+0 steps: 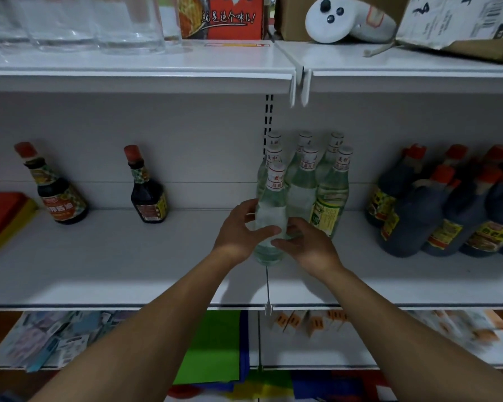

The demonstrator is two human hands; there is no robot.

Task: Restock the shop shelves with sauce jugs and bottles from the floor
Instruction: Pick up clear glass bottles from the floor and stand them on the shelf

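Both the left hand (238, 230) and right hand (305, 245) are clamped around a clear glass bottle with a white cap (272, 216), upright on the white metal shelf (128, 256). Similar clear bottles (330, 198) stand just beyond the right hand; dark sauce jugs (447, 213) sit well to its right.

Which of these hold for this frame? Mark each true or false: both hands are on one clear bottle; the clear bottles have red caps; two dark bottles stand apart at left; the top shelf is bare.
1. Both the left hand and the right hand grip the front clear bottle. True.
2. The clear bottles have red caps. False: white caps.
3. Two dark sauce bottles stand apart at left. True.
4. The top shelf is bare. False: it holds boxes.
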